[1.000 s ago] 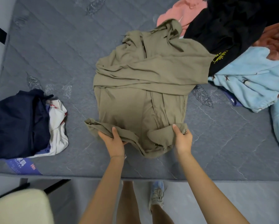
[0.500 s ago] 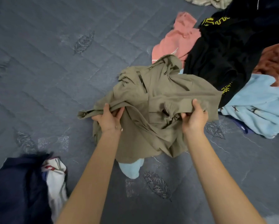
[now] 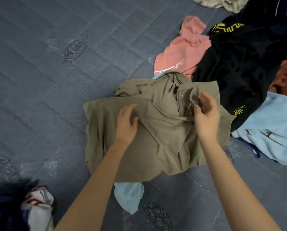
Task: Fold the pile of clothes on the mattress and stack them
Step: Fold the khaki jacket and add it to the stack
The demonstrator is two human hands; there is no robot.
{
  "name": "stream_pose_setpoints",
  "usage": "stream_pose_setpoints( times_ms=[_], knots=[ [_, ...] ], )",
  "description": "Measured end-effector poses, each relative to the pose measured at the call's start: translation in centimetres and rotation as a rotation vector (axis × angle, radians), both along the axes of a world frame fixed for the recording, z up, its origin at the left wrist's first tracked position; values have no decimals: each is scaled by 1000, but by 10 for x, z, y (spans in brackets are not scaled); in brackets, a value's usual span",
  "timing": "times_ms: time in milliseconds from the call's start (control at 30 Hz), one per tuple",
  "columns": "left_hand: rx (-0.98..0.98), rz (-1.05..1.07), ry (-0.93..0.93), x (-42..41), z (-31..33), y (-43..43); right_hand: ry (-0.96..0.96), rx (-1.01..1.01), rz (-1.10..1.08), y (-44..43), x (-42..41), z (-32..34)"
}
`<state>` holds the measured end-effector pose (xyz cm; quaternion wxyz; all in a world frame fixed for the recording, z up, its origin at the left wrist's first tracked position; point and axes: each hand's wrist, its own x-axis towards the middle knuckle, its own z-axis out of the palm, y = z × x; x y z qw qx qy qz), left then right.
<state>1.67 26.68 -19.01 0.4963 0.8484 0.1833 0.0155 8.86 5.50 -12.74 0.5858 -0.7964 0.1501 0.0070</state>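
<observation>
Khaki jacket (image 3: 164,139): part-folded on mattress (image 3: 39,80), touching clothes pile (image 3: 239,64) at right | left hand (image 3: 127,124): fingers relaxed, resting on jacket | right hand (image 3: 206,117): thumb and fingers pinch a jacket fold

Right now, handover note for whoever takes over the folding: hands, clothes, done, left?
Left hand: open, resting flat on the khaki garment.
Right hand: pinching a fold of it near the zip.
It lies partly folded on the mattress, over a light blue piece.
Done: navy and white clothes at lower left, apparently the stack.
Left: finish khaki, stack it, then black garment, pink garment, light blue garment, others at right.
</observation>
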Motion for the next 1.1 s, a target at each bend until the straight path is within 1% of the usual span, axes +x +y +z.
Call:
stream_pose_setpoints(
  times_ms=[33,67,133,200,267,367,433,500,533,600,667,733,800,867,933,1000,1033,1067,1100],
  knots=[
    [133,-153,-6,-1,-5,-5,-7,-50,36,-6,0,-2],
    [220,-251,-5,-1,-8,-11,1,-95,63,-12,1,-5],
    [308,-311,-5,5,-11,-23,5,-234,125,-21,3,-9],
    [329,-305,4,16,-12,-35,-33,-433,234,-27,9,-14],
    [321,-320,22,31,-13,-44,-28,-593,331,-31,18,-19],
    [218,-244,25,57,-10,-50,8,-695,340,-39,33,-22],
    [57,-98,-4,74,-7,-48,18,-664,284,-47,41,-22],
    [-118,69,-30,89,0,-44,60,-524,187,-55,51,-19],
    [-160,134,-31,96,2,-41,70,-455,131,-59,57,-18],
    [-156,235,-20,107,6,-38,38,-375,23,-68,71,-13],
    [-132,320,6,116,4,-36,-35,-328,-74,-76,84,-8],
    [-96,347,37,120,0,-33,-61,-327,-113,-84,96,-7],
    [-23,278,89,118,-4,-34,6,-397,-79,-87,102,-12],
    [88,178,98,112,-8,-39,48,-482,-26,-86,104,-17],
    [311,59,121,103,-12,-44,-47,-586,41,-79,104,-18],
    [548,-155,217,95,-20,-45,-196,-640,142,-65,106,-18],
    [614,-262,275,92,-26,-44,-242,-631,207,-56,109,-18],
    [604,-323,316,91,-31,-41,-257,-611,282,-46,112,-19],
    [519,-323,320,91,-33,-37,-242,-591,367,-35,116,-22]
  ],
)
